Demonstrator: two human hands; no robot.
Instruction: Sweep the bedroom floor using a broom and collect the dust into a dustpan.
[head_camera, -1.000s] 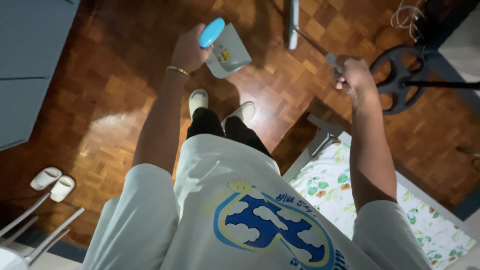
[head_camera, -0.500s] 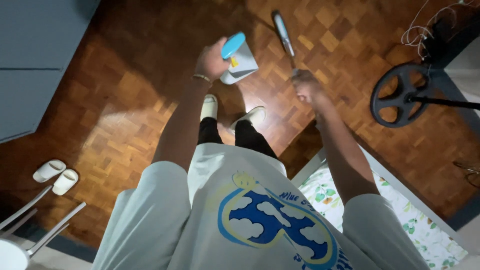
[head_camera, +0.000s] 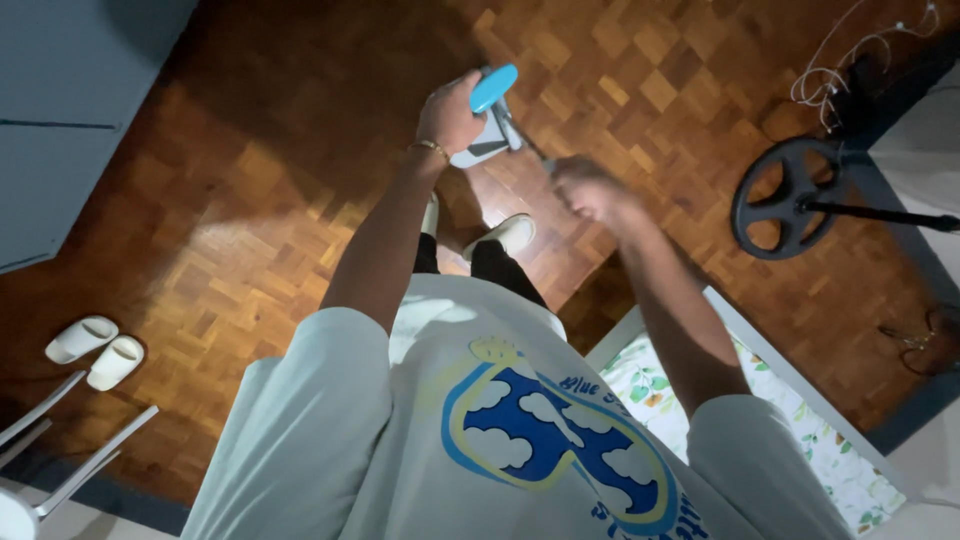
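Dustpan (head_camera: 483, 132): pale grey pan, bright blue handle | in my left hand (head_camera: 450, 115), fist closed round handle, above parquet (head_camera: 250, 200) | my right hand (head_camera: 590, 192) blurred, fisted; what it grips I can't tell.

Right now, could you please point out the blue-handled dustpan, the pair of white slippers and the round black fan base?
Blue-handled dustpan (head_camera: 494, 87), head view, blue handle.
White slippers (head_camera: 98, 350), head view, between the pair.
Round black fan base (head_camera: 786, 197), head view, hub.
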